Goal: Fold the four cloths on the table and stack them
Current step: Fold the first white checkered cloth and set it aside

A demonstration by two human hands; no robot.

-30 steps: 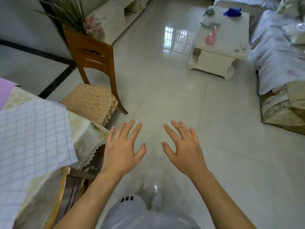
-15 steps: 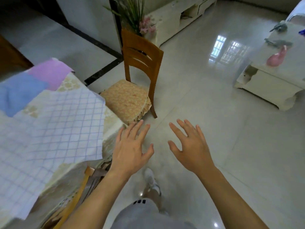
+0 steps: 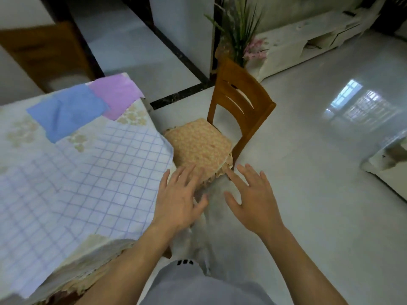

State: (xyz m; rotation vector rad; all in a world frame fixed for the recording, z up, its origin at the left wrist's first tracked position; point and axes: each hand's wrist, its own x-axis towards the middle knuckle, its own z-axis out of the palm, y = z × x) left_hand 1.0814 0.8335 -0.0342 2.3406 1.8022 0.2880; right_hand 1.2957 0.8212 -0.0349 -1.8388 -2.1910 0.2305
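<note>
A large white cloth with a blue grid (image 3: 72, 183) lies spread over the table (image 3: 132, 113) at the left, its corner reaching the table's right edge. Behind it lies a blue cloth (image 3: 66, 113), partly overlapped by a purple cloth (image 3: 116, 95) at the far corner. My left hand (image 3: 178, 199) hovers with fingers spread just past the grid cloth's right edge, holding nothing. To its right, over the floor, my right hand (image 3: 253, 199) is also spread and empty. The picture is blurred by motion.
A wooden chair (image 3: 237, 106) with a patterned cushion (image 3: 198, 146) stands close to the table's right side, just beyond my fingers. A plant (image 3: 240, 34) and a white cabinet (image 3: 308, 45) stand behind it. Another white table's corner (image 3: 387, 164) shows at the right.
The view has swung left, bringing the table and its cloths into sight. Both hands stay spread and empty and now sit nearer the table's edge and the chair.
</note>
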